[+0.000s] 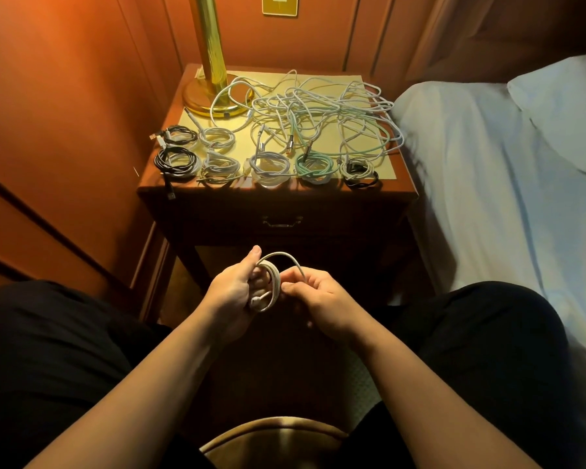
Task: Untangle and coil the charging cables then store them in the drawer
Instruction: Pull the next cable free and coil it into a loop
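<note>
Head view: the left hand grips a small white cable coil, fingers curled through its loops and thumb up along the far side, a white plug lying against the palm. The right hand pinches the coil's loose loop between thumb and fingertips just right of the coil. Both hands hang in the open gap between the person's knees, near the front of the nightstand and apart from it.

The drawer in the nightstand's front is closed, its handle centred. Along the near edge of the top lie seven finished coils: two black coils at the left, one plug of the nearer hanging over the front edge; white coils beside them; a pale coil in the middle; a mint-green coil; and a mixed white-and-black coil at the right. Behind them a tangle of loose cables covers the far right of the top, some loops reaching past the right edge toward the bed. A brass lamp fills the far left corner. The wall panel stands close on the left.
</note>
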The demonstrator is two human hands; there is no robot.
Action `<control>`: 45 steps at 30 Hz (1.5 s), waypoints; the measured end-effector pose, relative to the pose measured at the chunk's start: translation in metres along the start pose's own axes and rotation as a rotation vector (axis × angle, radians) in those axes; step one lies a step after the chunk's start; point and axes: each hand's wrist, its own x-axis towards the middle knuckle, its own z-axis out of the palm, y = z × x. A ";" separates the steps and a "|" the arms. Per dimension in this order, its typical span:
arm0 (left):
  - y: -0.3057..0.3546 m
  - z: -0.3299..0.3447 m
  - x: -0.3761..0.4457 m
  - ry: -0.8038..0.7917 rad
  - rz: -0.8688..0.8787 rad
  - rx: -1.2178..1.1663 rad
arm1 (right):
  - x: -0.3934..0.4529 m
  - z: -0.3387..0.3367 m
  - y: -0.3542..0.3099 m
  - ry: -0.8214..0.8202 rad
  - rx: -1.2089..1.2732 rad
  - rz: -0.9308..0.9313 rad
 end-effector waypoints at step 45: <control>0.001 0.007 -0.014 0.037 0.133 0.300 | 0.002 -0.002 0.019 -0.256 -0.353 0.202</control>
